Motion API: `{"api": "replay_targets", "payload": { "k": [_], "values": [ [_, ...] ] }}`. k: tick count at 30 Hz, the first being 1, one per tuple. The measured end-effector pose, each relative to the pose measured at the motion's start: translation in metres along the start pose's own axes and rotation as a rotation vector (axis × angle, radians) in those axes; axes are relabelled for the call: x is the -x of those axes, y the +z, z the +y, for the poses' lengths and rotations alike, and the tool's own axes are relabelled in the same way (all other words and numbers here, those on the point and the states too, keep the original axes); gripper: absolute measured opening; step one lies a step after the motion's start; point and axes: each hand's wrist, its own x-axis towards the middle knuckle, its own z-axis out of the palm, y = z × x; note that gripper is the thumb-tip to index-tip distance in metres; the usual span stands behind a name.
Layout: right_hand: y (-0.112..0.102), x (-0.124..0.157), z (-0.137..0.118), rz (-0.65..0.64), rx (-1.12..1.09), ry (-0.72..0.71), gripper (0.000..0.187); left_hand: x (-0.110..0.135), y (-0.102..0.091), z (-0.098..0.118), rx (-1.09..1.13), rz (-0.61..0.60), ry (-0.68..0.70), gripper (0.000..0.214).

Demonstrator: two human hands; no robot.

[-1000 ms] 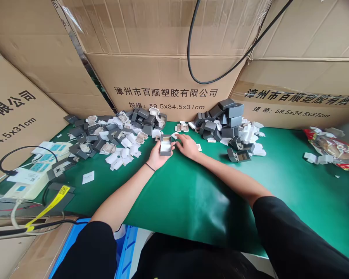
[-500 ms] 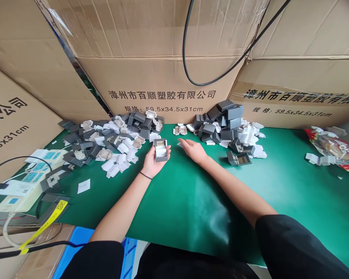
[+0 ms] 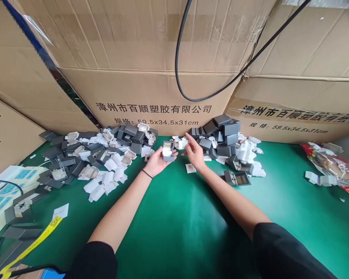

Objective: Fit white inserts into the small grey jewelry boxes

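A small dark grey box point(image 3: 168, 158) with its lid up and a pale lining inside rests in my left hand point(image 3: 155, 163), fingers wrapped round its sides. My right hand point(image 3: 195, 155) is just to the right of it, index finger stretched out and thumb apart, with nothing visible in its grip. Beyond the fingers lie white and beige insert pieces point(image 3: 179, 142), partly covered by that hand. Below the right hand a small white card point(image 3: 190, 168) lies flat on the green table point(image 3: 180, 217).
Grey boxes and white inserts are heaped at left point(image 3: 104, 155) and right point(image 3: 223, 135). An open grey box point(image 3: 237, 178) lies near my right forearm. Large cartons point(image 3: 151, 89) stand behind, with a black cable point(image 3: 178, 58) hanging. A power strip point(image 3: 6, 197) is at left, a red food bag point(image 3: 337, 166) at right.
The view has tilted upward. My left hand has brought the box closer to the right hand. The right hand has moved from palm-sideways to index finger extended, and the white card now lies uncovered below it.
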Motion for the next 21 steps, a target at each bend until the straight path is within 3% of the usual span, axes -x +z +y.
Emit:
{"api": "replay_targets", "payload": {
  "k": [8,12,17,21],
  "values": [
    [0.004,0.02,0.008,-0.031,0.149,-0.229,0.041,0.002,-0.006,0.0,0.152,-0.03,0.004,0.048],
    [0.002,0.02,0.008,-0.036,0.207,-0.216,0.042,-0.004,-0.002,-0.009,0.181,0.013,0.022,0.043],
    [0.002,0.018,0.009,-0.063,0.44,-0.254,0.047,-0.005,0.0,-0.015,0.185,0.049,-0.002,0.04],
    [0.004,0.021,0.009,-0.129,0.614,-0.29,0.038,-0.004,0.007,-0.013,0.168,0.078,0.025,0.039]
  ]
}}
